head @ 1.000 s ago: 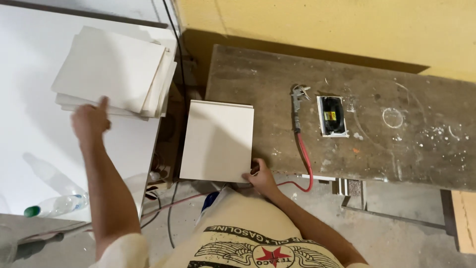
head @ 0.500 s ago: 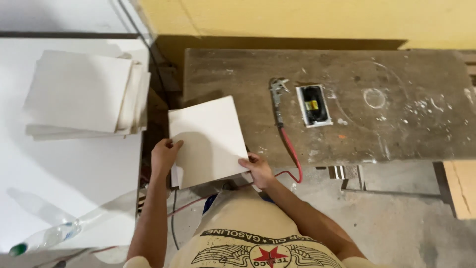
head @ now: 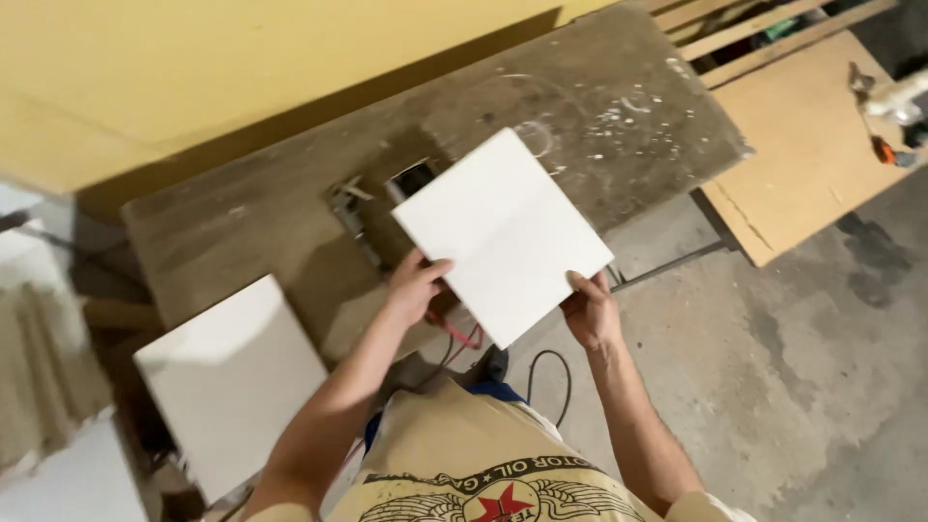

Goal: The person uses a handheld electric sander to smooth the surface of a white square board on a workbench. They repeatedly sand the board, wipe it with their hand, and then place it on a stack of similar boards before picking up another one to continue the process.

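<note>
1. Now both hands carry 1 white square panel (head: 503,235) above the tabletop (head: 242,232): left hand (head: 416,287) pinches its near-left edge, right hand (head: 592,311) clasps the near-right corner.
2. Next move, I judge, needs a level, two-handed set-down.
3. Another white panel (head: 232,382) lies left; no containers visible.

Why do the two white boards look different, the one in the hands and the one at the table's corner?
The held board is lifted above the table, gripped by the left hand and right hand; the corner board lies untouched. The held board is evenly bright; the corner board is partly shadowed. The held board is turned at a sharper angle. Both are flat, white and rectangular.
</note>
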